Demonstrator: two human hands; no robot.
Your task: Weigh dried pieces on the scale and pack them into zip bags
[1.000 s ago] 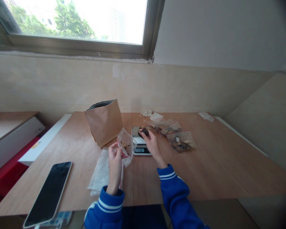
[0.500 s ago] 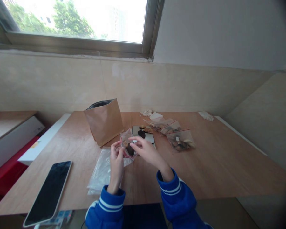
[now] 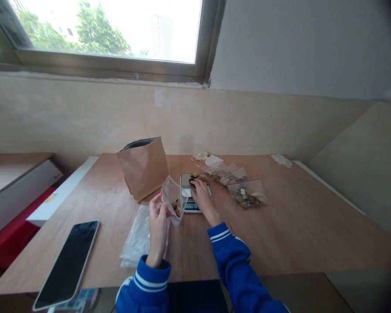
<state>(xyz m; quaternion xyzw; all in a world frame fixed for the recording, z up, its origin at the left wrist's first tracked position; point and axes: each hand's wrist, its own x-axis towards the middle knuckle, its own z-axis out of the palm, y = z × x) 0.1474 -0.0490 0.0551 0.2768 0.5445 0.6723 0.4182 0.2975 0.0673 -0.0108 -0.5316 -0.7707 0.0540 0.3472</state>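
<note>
My left hand (image 3: 158, 213) pinches the edge of a clear zip bag (image 3: 173, 191), which stands open and tilted with a few brown dried pieces (image 3: 176, 208) at its bottom. On the small kitchen scale (image 3: 185, 180), just right of the bag, my right hand (image 3: 200, 194) has its fingers closed around a dark dried slice (image 3: 192, 178). Tan dried pieces (image 3: 202, 177) lie on the scale beyond the fingertips. Part of the scale's display shows below my right hand. Under my left wrist, flat clear bags (image 3: 135, 241) lie on the table.
A brown paper bag (image 3: 145, 169) stands open at the back left. Several filled zip bags (image 3: 246, 193) lie right of the scale. A phone (image 3: 68, 261) rests at the front left edge of the wooden table (image 3: 296, 234). Crumpled white scraps (image 3: 281, 161) lie along the back.
My right hand has moved from the zip bag's mouth to the scale, onto a dark slice. Another dark piece has dropped deeper into the bag or out of sight. The left hand keeps hold.
</note>
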